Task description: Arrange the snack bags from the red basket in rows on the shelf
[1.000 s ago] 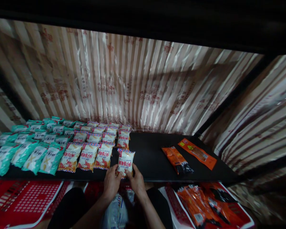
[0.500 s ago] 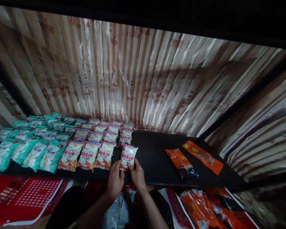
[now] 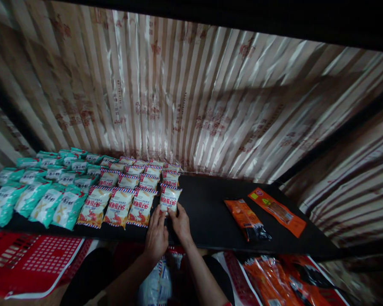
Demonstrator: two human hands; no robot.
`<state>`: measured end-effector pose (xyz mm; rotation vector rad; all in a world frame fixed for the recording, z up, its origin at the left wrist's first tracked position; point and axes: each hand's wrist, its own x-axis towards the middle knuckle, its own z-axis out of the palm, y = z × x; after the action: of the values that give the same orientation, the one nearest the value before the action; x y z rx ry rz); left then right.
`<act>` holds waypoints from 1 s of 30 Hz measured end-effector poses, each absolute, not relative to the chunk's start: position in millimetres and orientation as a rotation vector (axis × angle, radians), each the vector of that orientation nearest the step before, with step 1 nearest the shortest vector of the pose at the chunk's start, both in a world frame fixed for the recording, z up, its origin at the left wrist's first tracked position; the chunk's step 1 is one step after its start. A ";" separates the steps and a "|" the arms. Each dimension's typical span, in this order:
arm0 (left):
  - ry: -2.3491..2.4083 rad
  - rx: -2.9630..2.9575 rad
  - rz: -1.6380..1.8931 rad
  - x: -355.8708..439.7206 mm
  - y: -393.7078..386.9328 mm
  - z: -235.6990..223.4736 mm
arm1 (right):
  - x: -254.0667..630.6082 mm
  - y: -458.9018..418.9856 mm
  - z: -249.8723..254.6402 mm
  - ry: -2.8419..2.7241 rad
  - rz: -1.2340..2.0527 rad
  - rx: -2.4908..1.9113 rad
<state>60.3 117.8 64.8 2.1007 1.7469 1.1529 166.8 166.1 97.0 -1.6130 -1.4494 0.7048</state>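
A small white snack bag (image 3: 170,199) with red lettering and a striped top edge is between my two hands. My left hand (image 3: 156,236) holds its lower left side, and my right hand (image 3: 181,225) grips the lower right. The bag leans at the front of a short column of matching bags (image 3: 170,178). To the left stand rows of the same white snack bags (image 3: 118,207) on the black shelf (image 3: 204,212). Farther left are several teal snack bags (image 3: 68,206). My fingers cover the bottom of the held bag.
Two orange packets (image 3: 246,219) (image 3: 277,211) lie at the shelf's right. A red basket (image 3: 35,263) is below left; orange packages (image 3: 271,280) fill another below right. Clear-wrapped packs (image 3: 155,284) sit between my legs. Striped sheeting (image 3: 191,93) backs the shelf.
My hands have pushed the held snack bag slightly back and up, closer to the bags behind it. The view has shifted a little.
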 end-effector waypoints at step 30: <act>1.886 2.084 1.289 74.5 134.3 50.1 | 177.5 190.6 85.2 -1.315 0.656 -1.538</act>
<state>74.5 134.3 50.1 2.0843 1.8858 1.2892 177.5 190.6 85.2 -1.5376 -1.3147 0.6556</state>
